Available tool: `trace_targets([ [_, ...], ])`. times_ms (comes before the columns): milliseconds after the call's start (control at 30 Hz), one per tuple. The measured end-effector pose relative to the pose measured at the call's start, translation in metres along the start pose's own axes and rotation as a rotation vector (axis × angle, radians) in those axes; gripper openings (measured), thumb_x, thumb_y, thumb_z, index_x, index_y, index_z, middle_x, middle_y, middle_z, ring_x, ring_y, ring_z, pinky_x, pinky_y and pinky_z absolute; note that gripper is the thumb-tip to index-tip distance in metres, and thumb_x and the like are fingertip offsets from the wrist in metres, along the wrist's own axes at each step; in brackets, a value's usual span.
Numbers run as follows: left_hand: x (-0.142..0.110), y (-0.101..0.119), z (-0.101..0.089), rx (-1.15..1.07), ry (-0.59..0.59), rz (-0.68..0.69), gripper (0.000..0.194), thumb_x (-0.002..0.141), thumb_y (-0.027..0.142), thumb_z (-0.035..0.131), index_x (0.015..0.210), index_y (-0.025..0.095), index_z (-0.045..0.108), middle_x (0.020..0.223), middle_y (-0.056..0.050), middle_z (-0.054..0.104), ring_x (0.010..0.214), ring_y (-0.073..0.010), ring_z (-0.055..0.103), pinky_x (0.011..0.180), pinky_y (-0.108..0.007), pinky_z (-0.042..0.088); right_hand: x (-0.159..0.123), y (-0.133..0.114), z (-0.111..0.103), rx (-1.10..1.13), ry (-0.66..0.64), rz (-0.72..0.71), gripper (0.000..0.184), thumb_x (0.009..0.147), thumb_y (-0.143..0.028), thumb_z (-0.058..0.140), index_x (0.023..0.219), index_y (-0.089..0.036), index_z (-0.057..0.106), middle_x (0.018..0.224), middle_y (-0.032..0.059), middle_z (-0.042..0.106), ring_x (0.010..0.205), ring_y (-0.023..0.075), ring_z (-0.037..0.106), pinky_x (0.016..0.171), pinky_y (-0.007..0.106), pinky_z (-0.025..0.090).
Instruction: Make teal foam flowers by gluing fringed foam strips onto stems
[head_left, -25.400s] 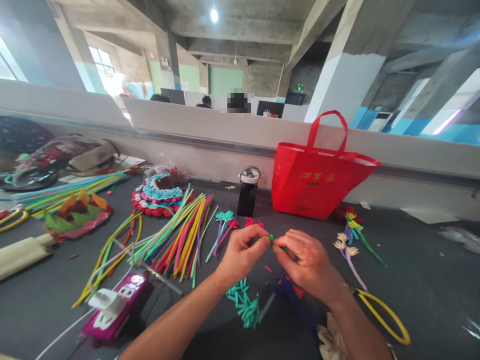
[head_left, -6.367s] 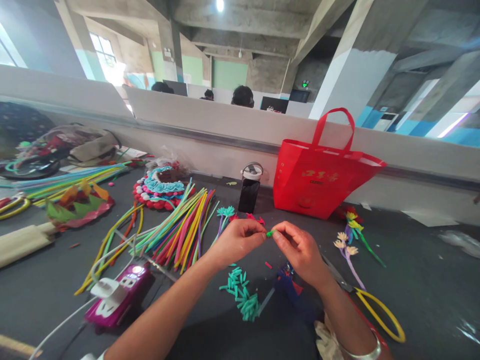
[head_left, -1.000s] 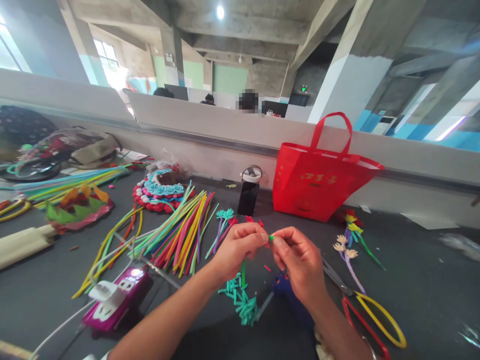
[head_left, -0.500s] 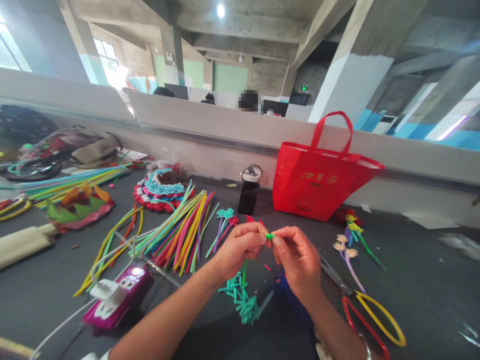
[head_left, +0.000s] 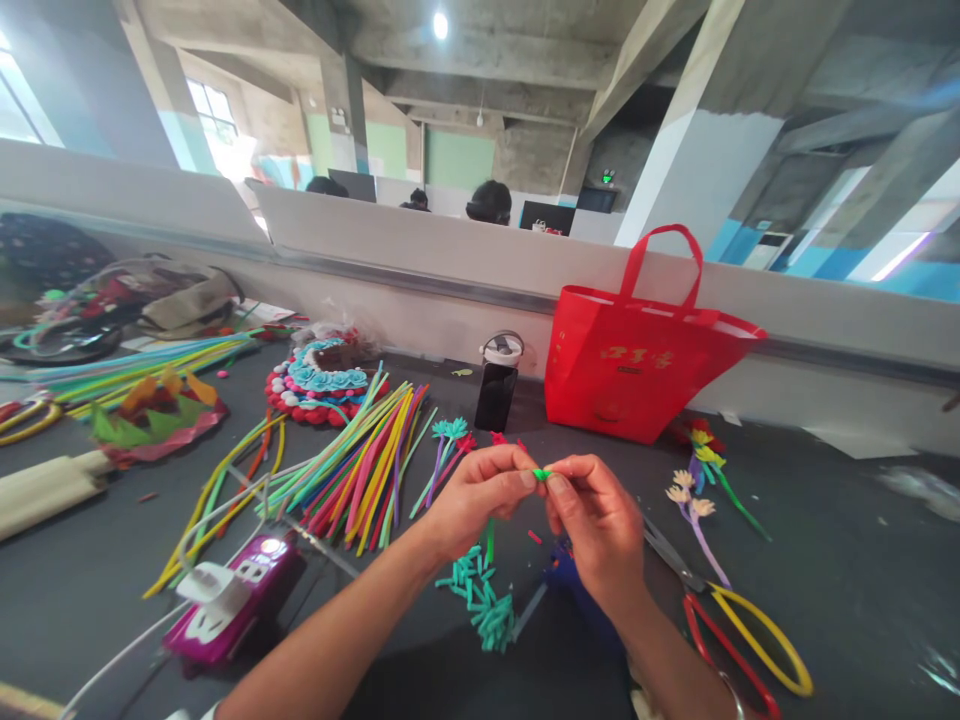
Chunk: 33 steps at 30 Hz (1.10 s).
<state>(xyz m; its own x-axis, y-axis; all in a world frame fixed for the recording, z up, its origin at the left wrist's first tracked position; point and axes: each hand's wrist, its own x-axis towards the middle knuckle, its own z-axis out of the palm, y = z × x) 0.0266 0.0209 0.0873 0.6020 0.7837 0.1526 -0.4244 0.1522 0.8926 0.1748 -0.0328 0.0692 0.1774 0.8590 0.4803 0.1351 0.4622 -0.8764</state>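
Left hand [head_left: 484,497] and right hand [head_left: 600,515] both pinch a small bright-green fuzzy piece [head_left: 541,474] over the black tabletop [head_left: 840,550], in front of the red fabric tote bag [head_left: 622,375], by its left edge. Teal fuzzy flower [head_left: 450,428] left of bag, pale-beige fuzzy flowers [head_left: 681,487] at its right front: look finished. Green piece seems mid-shaping. Short teal cut pieces [head_left: 493,618], well in front of bag, lie loose, apparently unused.

On our table [head_left: 847,560], pipe cleaners [head_left: 367,470] lie left of our left hand [head_left: 480,500], the power strip [head_left: 257,598] nearer us, and scissors [head_left: 696,580] right of our right hand [head_left: 596,520]. Nearer us than our 2 hands, we have a pile of pieces [head_left: 492,618]. Behind them, a phone [head_left: 496,395] stands before the bottle [head_left: 503,349], left of the bag [head_left: 645,375].
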Motion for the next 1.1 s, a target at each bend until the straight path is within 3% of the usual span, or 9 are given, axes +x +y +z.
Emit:
trace_targets([
  [333,0.001,-0.001,0.0,-0.02,0.006,-0.007,0.022,0.075,0.033,0.076,0.072,0.014,0.064,0.05,0.007,0.042,0.046,-0.0053,0.03,0.047,-0.023,0.018,0.0,0.0,0.001,-0.063,0.008,-0.028,0.009,0.096,-0.032,0.058,0.093,-0.024,0.059,0.063,-0.0059,0.054,0.048,0.009,0.048,0.045,0.021,0.04],
  [567,0.002,0.001,0.0,-0.083,0.035,-0.063,0.016,0.068,0.027,0.074,0.067,0.015,0.064,0.047,0.007,0.043,0.042,-0.0045,0.028,0.045,-0.023,0.017,0.003,0.001,-0.003,-0.293,-0.017,-0.213,0.005,0.096,-0.023,0.056,0.095,-0.024,0.06,0.079,-0.0021,0.06,0.063,0.0119,0.058,0.056,0.023,0.046],
  [767,0.002,0.0,-0.003,-0.108,-0.009,-0.127,0.01,0.066,0.024,0.069,0.065,0.015,0.064,0.043,0.009,0.034,0.04,-0.0042,0.021,0.045,-0.024,0.015,0.008,0.003,-0.008,-0.428,-0.055,-0.463,0.012,0.095,-0.014,0.053,0.098,-0.025,0.057,0.087,0.0009,0.063,0.08,0.0157,0.062,0.072,0.028,0.051],
  [1100,0.003,-0.002,-0.003,-0.107,0.004,-0.144,0.005,0.064,0.019,0.066,0.063,0.015,0.063,0.044,0.009,0.034,0.039,-0.0036,0.021,0.044,-0.024,0.013,0.013,0.011,-0.017,-0.516,-0.128,-0.59,0.019,0.094,-0.01,0.052,0.104,-0.026,0.055,0.086,0.0021,0.064,0.082,0.0185,0.063,0.077,0.033,0.052],
])
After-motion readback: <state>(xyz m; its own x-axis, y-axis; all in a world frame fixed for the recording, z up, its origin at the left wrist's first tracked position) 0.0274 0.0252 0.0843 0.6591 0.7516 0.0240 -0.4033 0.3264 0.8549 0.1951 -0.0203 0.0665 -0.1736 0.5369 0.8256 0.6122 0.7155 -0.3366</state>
